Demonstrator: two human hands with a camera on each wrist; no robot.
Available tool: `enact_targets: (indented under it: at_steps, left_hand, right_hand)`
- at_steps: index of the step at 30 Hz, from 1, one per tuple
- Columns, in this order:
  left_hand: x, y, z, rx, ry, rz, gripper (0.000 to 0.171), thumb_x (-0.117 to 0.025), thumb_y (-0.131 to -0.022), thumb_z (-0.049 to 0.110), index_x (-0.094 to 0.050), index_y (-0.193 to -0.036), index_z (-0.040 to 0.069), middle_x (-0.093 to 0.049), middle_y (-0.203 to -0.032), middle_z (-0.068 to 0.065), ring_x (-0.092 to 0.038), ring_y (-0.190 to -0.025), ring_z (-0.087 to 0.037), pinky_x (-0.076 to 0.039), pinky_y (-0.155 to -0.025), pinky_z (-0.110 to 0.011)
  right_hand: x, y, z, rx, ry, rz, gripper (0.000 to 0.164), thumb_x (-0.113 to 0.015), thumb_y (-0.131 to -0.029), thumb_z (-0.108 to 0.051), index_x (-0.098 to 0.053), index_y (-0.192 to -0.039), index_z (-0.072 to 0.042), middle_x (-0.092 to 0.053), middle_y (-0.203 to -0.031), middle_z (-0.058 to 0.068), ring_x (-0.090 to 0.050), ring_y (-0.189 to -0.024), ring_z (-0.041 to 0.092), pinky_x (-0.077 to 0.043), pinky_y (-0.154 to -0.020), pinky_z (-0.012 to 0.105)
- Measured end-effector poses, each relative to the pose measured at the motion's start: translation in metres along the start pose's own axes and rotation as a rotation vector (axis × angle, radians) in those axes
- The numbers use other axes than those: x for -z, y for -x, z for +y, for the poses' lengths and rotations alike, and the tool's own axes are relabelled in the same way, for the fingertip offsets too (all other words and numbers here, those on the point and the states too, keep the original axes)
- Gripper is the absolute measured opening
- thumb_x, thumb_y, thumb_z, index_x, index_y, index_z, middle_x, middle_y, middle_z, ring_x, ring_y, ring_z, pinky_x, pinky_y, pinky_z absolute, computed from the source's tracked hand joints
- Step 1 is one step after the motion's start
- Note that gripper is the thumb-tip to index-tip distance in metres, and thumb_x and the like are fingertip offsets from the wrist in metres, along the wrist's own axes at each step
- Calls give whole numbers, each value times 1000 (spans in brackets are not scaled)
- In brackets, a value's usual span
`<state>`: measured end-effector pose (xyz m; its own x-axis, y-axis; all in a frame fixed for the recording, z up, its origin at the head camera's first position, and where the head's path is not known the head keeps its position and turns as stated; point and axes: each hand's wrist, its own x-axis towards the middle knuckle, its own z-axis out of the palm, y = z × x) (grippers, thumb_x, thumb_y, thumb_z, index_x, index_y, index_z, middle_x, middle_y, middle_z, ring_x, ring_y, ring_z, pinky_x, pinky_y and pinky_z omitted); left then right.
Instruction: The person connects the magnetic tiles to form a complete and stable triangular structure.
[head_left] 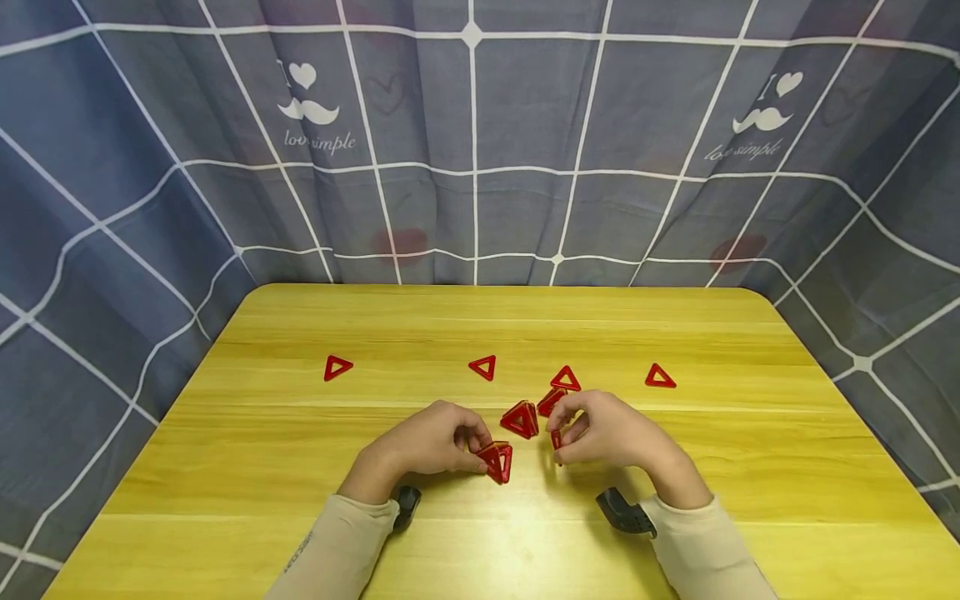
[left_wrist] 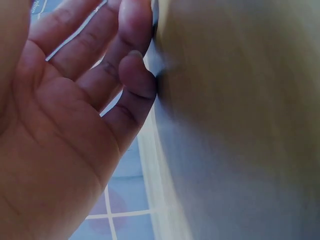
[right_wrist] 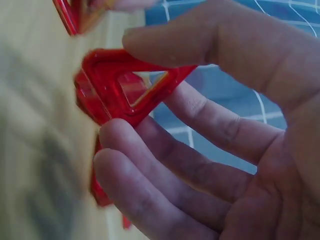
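Observation:
In the head view my left hand [head_left: 431, 440] holds a set of red triangle frames [head_left: 491, 457] joined at an angle, thumb and fingers at its left side. Only the palm and curled fingers show in the left wrist view, with the held set out of sight. My right hand [head_left: 611, 429] pinches a single red triangle frame [head_left: 557, 442], seen edge-on from above. The right wrist view shows that frame's open middle, with the thumb across its upper edge. Just beyond the hands stand a joined red triangle piece [head_left: 529, 419] and another red triangle piece [head_left: 551, 402], partly behind the right fingers.
On the yellow wooden table [head_left: 247, 467], a flat red triangle [head_left: 566, 387] lies just behind the pieces. Others lie farther off: one triangle [head_left: 328, 367] at left, one triangle [head_left: 491, 367] mid-table, one triangle [head_left: 660, 383] at right. A grey checked curtain [head_left: 525, 208] surrounds the table.

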<state>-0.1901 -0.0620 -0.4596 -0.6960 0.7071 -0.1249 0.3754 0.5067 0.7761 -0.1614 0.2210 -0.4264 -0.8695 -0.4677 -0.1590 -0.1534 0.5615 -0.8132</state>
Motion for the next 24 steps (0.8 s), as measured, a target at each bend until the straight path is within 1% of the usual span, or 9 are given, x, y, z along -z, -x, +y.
enact_targets:
  at_steps: [6,11,16,20,24]
  left_hand:
    - [-1,-1,-1,-13,3,-7,14,-85,-83,14,-74,-89,20,-65,-79,11,-59,-71,-9,-50,-65,-27]
    - [0,-1,0,-8,1,-13,13,-85,-83,14,-74,-87,20,-66,-78,10,-58,-68,-9,-50,-63,-26]
    - [0,-1,0,-2,6,-12,13,-85,-83,14,-73,-86,20,-66,-77,10,-59,-69,-9,-50,-63,-26]
    - [-1,-1,0,-6,11,-17,13,-85,-83,14,-73,-86,20,-66,-78,10,-59,-69,-9,-50,-63,-26]
    - [-1,-1,2,-17,8,-20,13,-84,-83,13,-73,-85,19,-66,-77,11,-59,-68,-9,-50,-63,-26]
  right_hand:
    - [-23,-8,-7,37,44,-69,25,-84,-73,-3,-69,-92,-8,-66,-90,-1,-67,-79,15,-55,-69,30]
    - [-33,-13,-9,50,64,-77,25,-82,-72,-1,-68,-91,-8,-67,-88,-1,-67,-77,13,-55,-69,30]
    - [-41,-17,-12,54,67,-67,26,-81,-71,1,-68,-90,-9,-66,-86,0,-65,-75,14,-54,-65,30]
    - [-47,-19,-12,62,83,-28,27,-79,-69,2,-67,-91,-9,-66,-86,0,-63,-75,14,-53,-65,30]
    - [-51,-21,-11,68,74,6,28,-81,-71,1,-67,-94,-7,-66,-84,0,-64,-75,13,-54,-67,29]
